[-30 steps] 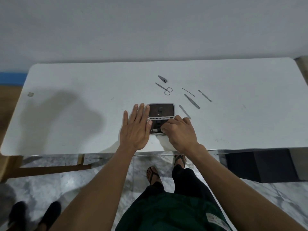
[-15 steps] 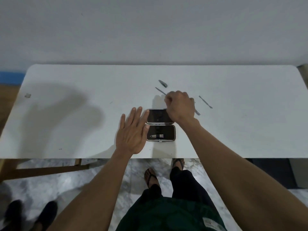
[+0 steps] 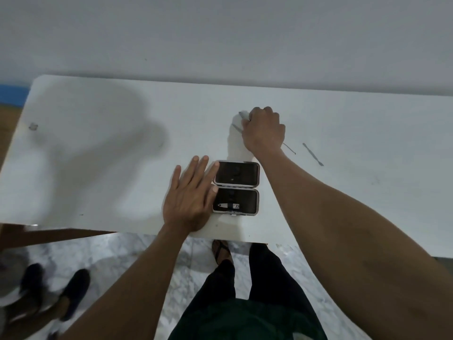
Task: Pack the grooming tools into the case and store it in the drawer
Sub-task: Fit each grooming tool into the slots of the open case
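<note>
The grooming case lies open on the white table, near its front edge. One clipper sits in the near half. My left hand rests flat beside the case, fingertips against its left edge. Beyond the case my right hand is curled over a small grey clipper, whose end sticks out at the fingertips. A scissors blade shows just left of that hand; the rest is hidden. Two thin metal picks lie to the right.
A wall stands right behind the table. Another person's dark shoes are on the marble floor at lower left. My legs and one sandalled foot are below the table edge. A small mark is at the table's far left.
My right hand left the case's near half, passed over the scissors and now closes on the small clipper farther back. My left hand stays beside the case. One clipper now lies in the case.
</note>
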